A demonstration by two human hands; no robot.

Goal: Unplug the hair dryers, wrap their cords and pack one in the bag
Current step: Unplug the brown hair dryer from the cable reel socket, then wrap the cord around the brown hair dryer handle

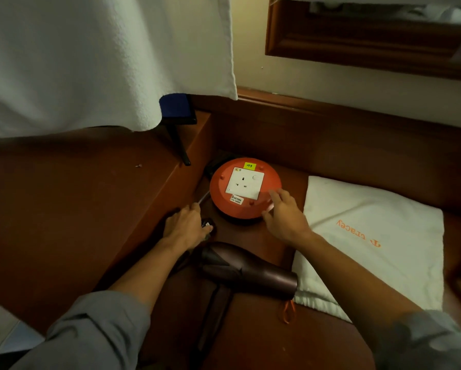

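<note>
A dark brown hair dryer lies on its side on the low wooden surface, nozzle toward the right, handle pointing at me. Behind it sits a round orange extension reel with a white socket on top; nothing is plugged into the socket. My left hand is left of the reel and grips a black plug. My right hand rests with straight fingers on the reel's front right rim. A white drawstring bag with orange lettering lies flat on the right, under the dryer's nozzle end.
A raised wooden ledge stands on the left with a black-handled brush on it. A white towel hangs over the ledge. A wood-framed mirror is on the wall at the back right.
</note>
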